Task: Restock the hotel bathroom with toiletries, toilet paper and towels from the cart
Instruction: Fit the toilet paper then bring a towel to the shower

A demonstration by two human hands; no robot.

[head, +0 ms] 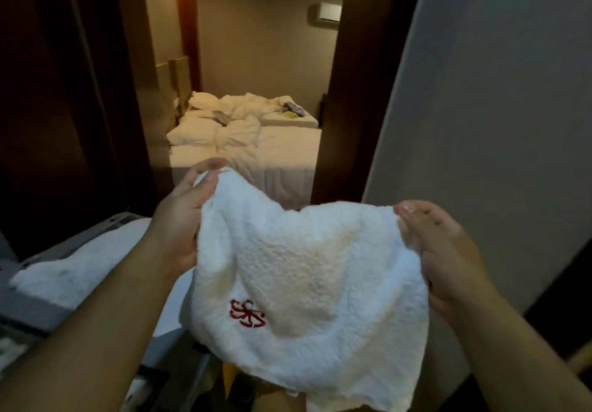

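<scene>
This is a hotel guest room, seen through a dark wooden doorway (350, 91). At twelve o'clock two unmade beds (275, 145) in rumpled white stand side by side. An air conditioner (325, 11) hangs high at one o'clock. The white towel (307, 261) at six o'clock carries a red embroidered logo (247, 313).

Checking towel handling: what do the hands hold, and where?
A white towel: left hand pinches its upper left corner, right hand grips its upper right corner.
</scene>
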